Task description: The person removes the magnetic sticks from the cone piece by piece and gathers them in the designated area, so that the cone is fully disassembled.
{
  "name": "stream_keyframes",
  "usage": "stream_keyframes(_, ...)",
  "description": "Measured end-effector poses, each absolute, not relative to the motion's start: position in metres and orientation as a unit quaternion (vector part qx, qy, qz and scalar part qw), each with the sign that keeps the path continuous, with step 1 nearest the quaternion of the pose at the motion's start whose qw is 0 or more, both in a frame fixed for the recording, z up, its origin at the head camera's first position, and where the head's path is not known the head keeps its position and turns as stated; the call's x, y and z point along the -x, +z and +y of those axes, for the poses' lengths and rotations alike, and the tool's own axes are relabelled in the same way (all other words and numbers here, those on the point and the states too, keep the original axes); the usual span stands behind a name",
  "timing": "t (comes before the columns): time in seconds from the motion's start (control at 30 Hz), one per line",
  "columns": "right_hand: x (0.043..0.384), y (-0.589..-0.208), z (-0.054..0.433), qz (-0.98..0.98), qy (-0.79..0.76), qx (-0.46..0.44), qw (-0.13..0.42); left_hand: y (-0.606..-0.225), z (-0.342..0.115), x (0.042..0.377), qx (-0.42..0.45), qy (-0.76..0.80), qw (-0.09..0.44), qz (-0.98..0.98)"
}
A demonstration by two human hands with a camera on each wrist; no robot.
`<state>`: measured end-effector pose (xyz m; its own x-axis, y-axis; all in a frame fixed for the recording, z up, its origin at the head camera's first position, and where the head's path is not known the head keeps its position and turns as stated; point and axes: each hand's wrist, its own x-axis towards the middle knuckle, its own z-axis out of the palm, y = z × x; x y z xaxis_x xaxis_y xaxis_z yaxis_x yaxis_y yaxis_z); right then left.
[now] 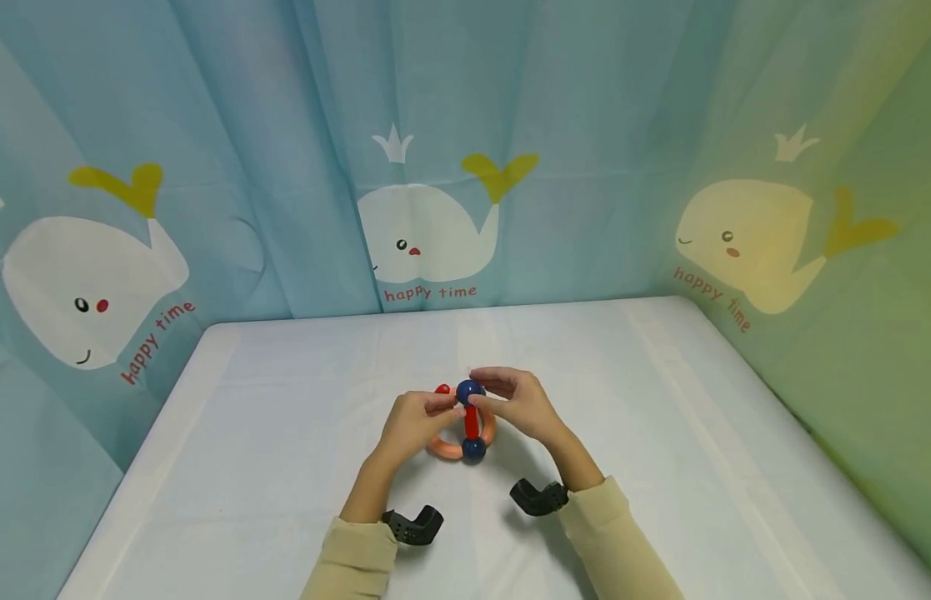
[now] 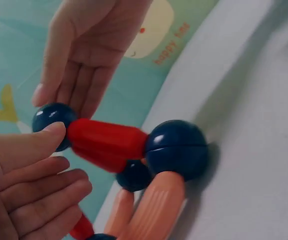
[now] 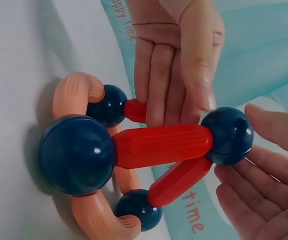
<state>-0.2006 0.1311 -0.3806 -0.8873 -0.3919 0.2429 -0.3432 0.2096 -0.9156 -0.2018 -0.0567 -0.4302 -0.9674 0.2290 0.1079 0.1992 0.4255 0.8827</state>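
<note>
A toy of blue balls, red rods and orange curved pieces stands between the hands. Its top blue ball (image 1: 467,388) sits where two red rods (image 3: 166,145) meet. My right hand (image 1: 523,406) pinches this ball, thumb on the near side and fingers behind. Close by on the other side, my left hand (image 1: 414,423) has its thumb at the ball and its fingers fairly straight. The front rod rises from a large blue ball (image 3: 76,155) at the base. Another red rod (image 2: 82,228) shows partly behind the left fingers.
The base is a ring of orange curved pieces (image 1: 446,450) joined by blue balls, resting on the white table (image 1: 285,467). Blue curtains (image 1: 585,125) with printed whales hang behind the table. Black wrist cameras (image 1: 416,527) sit below both hands.
</note>
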Motion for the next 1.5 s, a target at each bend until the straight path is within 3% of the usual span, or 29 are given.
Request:
stream_keyframes(0.6,0.199,-0.384,0.127,0.789,-0.566,0.238,0.014,-0.441,-0.036,0.2,-0.146,0.517,-0.015,0.844)
stream_keyframes(0.83,0.199,-0.386,0.127,0.795,-0.554,0.245,-0.031,-0.442,-0.035,0.199,-0.157,0.511,-0.021,0.845)
stream_keyframes(1.0,0.201,-0.384,0.128,0.798,-0.549,0.245,-0.035,-0.441,-0.035,0.199,-0.162,0.501,-0.03,0.85)
stream_keyframes(1.3,0.224,-0.403,0.137,0.796,-0.562,0.221,-0.034,-0.442,-0.035,0.201,-0.173,0.513,-0.024,0.84)
stream_keyframes(1.5,0.216,-0.383,0.133,0.8,-0.56,0.215,-0.028,-0.443,-0.034,0.2,-0.171,0.521,-0.014,0.836)
